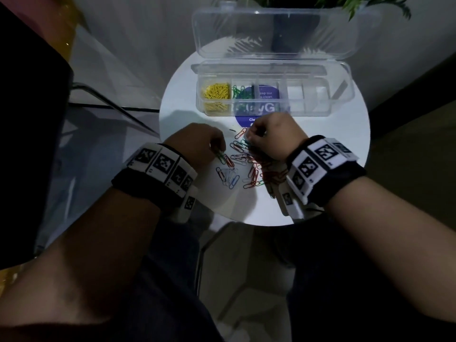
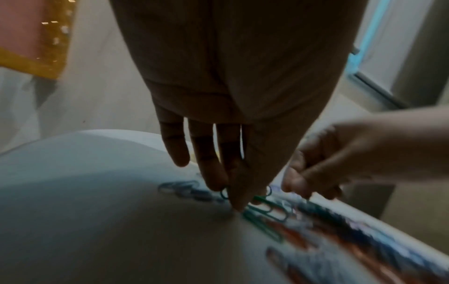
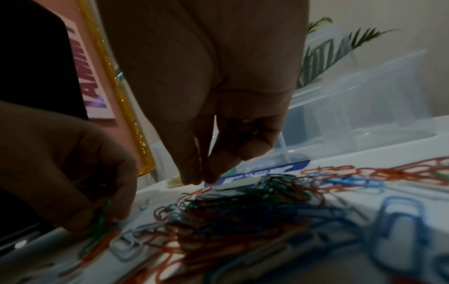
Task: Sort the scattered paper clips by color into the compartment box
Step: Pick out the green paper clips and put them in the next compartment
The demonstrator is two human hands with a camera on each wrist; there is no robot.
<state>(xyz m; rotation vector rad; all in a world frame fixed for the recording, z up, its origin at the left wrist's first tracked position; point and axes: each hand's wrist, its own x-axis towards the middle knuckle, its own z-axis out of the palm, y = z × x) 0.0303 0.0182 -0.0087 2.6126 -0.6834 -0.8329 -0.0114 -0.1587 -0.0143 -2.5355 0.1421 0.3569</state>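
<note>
Red, blue, white and green paper clips (image 1: 246, 166) lie scattered on the near half of a round white table (image 1: 320, 193). My left hand (image 1: 219, 151) pinches green clips (image 2: 264, 213) at the pile's left edge, fingertips down on the table. My right hand (image 1: 249, 140) is curled at the pile's far edge, thumb and forefinger pinched together (image 3: 196, 179); a thin dark green clip (image 2: 308, 200) hangs from them. Behind stands the clear compartment box (image 1: 340, 99), lid up. Yellow clips (image 1: 217, 93) fill its leftmost cell and green clips (image 1: 240, 92) the second.
A blue round sticker (image 1: 246, 119) sits on the table under and before the box. A potted plant (image 1: 296, 25) stands behind the open lid. A glass surface (image 1: 106, 99) lies off to the left. My knees are below the table's near edge.
</note>
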